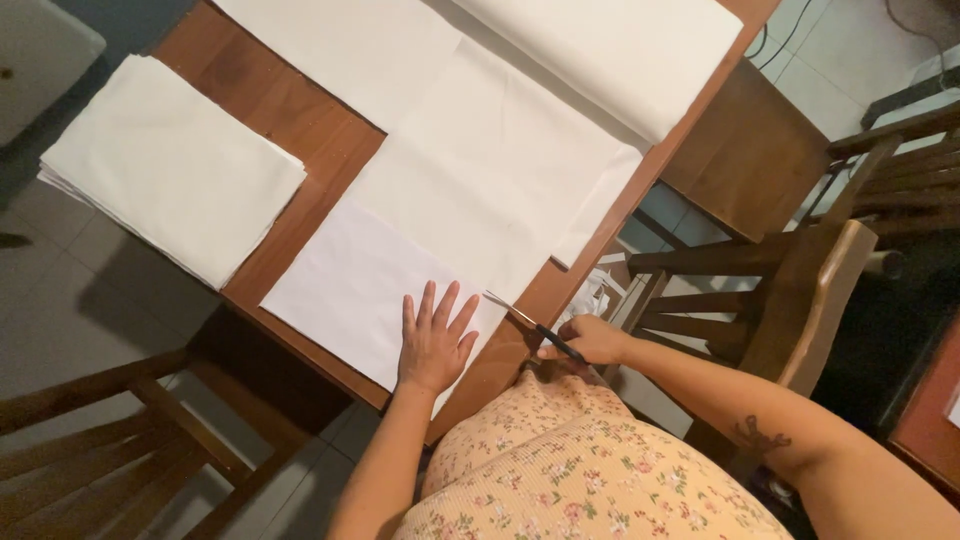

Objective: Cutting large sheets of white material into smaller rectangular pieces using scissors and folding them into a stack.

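My left hand [434, 342] lies flat with fingers spread on a white rectangular sheet [350, 285] that rests on cream cloth [500, 170] at the near edge of a brown wooden table [300, 130]. My right hand [592, 340] grips the dark handles of a pair of scissors [520, 316]. The blades point toward the edge of the cloth, just right of my left hand's fingertips.
A folded stack of cream fabric [170, 165] overhangs the table's left side. A thick fold of cloth [620, 50] lies at the far end. Wooden chairs stand at lower left [120, 440] and right [800, 290]. Scraps [598, 292] lie under the table edge.
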